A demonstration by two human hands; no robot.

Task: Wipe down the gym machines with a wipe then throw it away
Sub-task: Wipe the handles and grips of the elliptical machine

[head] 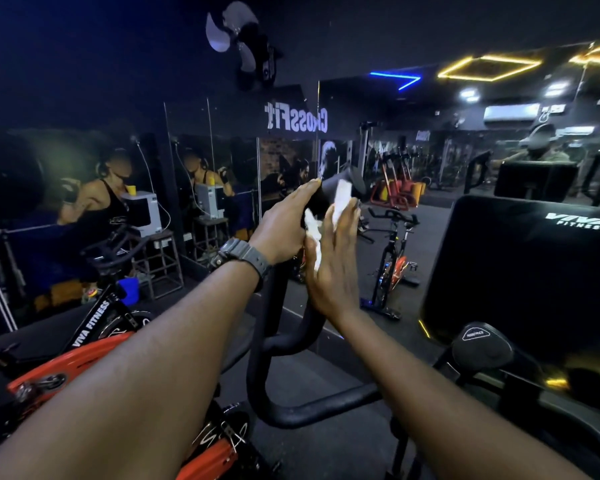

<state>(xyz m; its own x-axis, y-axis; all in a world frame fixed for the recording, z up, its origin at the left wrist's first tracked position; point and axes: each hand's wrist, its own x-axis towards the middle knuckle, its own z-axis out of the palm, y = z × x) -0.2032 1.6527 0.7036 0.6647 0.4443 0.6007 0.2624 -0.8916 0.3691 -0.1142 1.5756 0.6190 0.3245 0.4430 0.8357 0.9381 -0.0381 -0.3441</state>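
White wipe (340, 199) pressed by flat right hand (333, 268) against handlebar (329, 192); left hand (284, 220) curls its grip round it.

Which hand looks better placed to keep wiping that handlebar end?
The right hand. Its flat palm and straight fingers press the white wipe against the black handlebar grip. The left hand, wearing a wristwatch, curls round the same grip, steadying it, so it is busy.

2 hands (281, 220) (333, 268), 1 wipe (340, 199), 1 wristwatch (243, 254), 1 wall fan (243, 39).
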